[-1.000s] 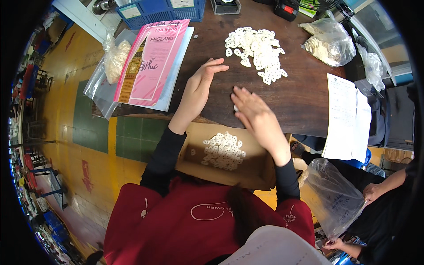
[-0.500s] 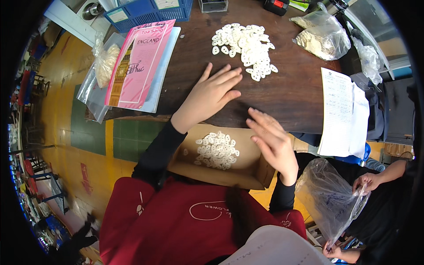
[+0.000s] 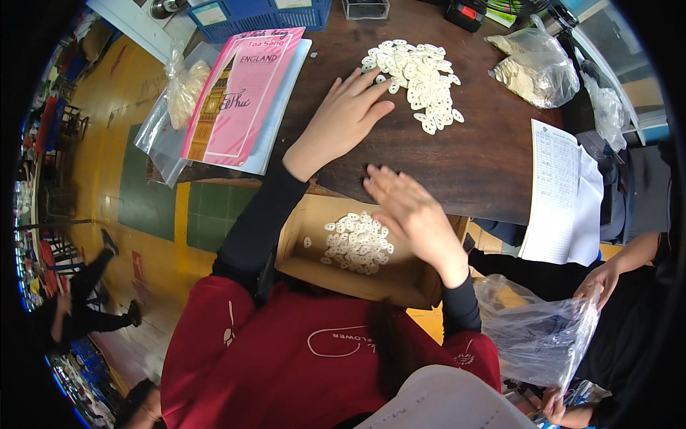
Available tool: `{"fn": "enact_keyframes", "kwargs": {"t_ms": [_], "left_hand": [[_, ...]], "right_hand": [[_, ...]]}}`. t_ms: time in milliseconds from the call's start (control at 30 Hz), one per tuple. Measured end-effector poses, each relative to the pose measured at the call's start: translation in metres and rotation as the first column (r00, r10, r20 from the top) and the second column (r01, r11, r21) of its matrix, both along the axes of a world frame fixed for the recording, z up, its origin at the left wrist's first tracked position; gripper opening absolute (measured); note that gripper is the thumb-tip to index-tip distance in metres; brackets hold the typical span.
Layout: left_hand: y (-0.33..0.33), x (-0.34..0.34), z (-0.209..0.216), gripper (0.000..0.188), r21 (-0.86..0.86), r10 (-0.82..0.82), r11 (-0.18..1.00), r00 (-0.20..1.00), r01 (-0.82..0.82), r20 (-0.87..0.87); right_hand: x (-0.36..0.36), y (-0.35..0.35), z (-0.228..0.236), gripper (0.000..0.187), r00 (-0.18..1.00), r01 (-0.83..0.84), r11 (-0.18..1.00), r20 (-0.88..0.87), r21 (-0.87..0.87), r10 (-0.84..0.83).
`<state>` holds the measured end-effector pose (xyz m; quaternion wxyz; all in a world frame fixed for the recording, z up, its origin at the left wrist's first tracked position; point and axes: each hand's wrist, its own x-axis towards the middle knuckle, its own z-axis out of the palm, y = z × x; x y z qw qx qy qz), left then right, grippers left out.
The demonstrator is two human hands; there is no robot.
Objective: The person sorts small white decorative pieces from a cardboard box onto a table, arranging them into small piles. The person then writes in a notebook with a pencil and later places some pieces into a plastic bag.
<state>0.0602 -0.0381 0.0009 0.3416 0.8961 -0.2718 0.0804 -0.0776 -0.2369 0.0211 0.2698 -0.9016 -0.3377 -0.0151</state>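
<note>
Head view: I see a pink book (image 3: 243,96) with printed words and pen writing at upper left, and paper (image 3: 554,189) full of writing at right. The left hand (image 3: 341,123), fingers spread and not gripping, has moved up to the white pieces (image 3: 427,87) on the counter (image 3: 457,168), top middle. The right hand (image 3: 412,211), flat and loose, is near the counter's edge, above the box (image 3: 343,284) holding more pieces (image 3: 357,244).
</note>
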Motion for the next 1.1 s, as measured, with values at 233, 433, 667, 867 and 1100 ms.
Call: {"fn": "enact_keyframes", "kwargs": {"t_ms": [233, 433, 667, 867, 1100], "left_hand": [[-0.006, -0.015, -0.012, 0.055, 0.217, -0.127, 0.97, 0.99, 0.111, 0.06], [0.009, -0.057, 0.002, 0.052, 0.008, -0.279, 0.96, 0.957, 0.28, -0.076], [0.029, -0.057, 0.009, 0.047, 0.142, -0.09, 0.985, 0.993, 0.1, -0.076], [0.016, -0.048, 0.003, 0.039, 0.107, -0.155, 0.982, 0.988, 0.153, 0.006], [-0.032, -0.026, 0.001, 0.038, 0.236, -0.297, 0.935, 0.949, 0.265, 0.108]], "right_hand": [[-0.04, -0.032, 0.023, 0.045, 0.963, -0.025, 0.976, -0.256, 0.216, 0.082], [-0.011, -0.035, 0.03, 0.044, 0.972, 0.223, 0.958, -0.118, 0.182, -0.204], [0.036, -0.004, 0.003, 0.054, 0.975, 0.184, 0.983, 0.131, -0.007, -0.181], [-0.014, -0.011, 0.004, 0.054, 0.997, -0.009, 1.0, -0.082, -0.019, 0.008], [-0.048, -0.027, 0.023, 0.047, 0.97, -0.057, 0.992, -0.229, 0.117, 0.083]]}}
